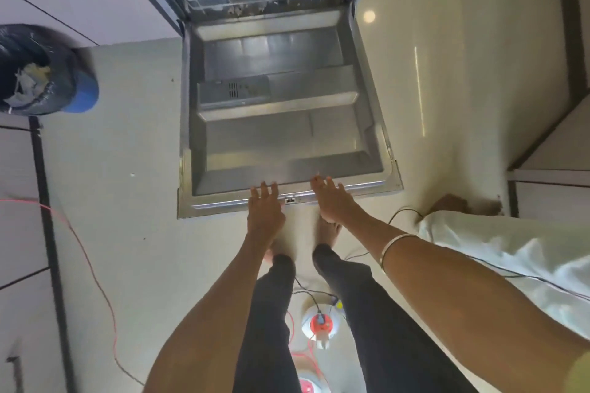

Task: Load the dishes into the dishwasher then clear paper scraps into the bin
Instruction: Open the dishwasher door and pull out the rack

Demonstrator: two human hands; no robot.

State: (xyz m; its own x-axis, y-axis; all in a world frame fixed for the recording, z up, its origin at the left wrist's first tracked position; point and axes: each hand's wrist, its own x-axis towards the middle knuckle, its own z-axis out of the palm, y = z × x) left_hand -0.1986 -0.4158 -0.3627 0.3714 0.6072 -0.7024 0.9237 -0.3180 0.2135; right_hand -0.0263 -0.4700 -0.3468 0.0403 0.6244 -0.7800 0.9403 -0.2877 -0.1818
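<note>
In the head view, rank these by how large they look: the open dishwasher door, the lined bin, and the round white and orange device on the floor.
1. Dishwasher door, by far the largest.
2. Bin, partly cut off at the left edge.
3. White and orange device, smallest, partly hidden by the legs.

These are apparent sizes only.

left hand (265,205): arm stretched forward and down, palm down, fingers spread, nothing held | right hand (332,199): arm extended alongside, palm down, fingers splayed, empty, thin bangle (394,247) on forearm
</note>
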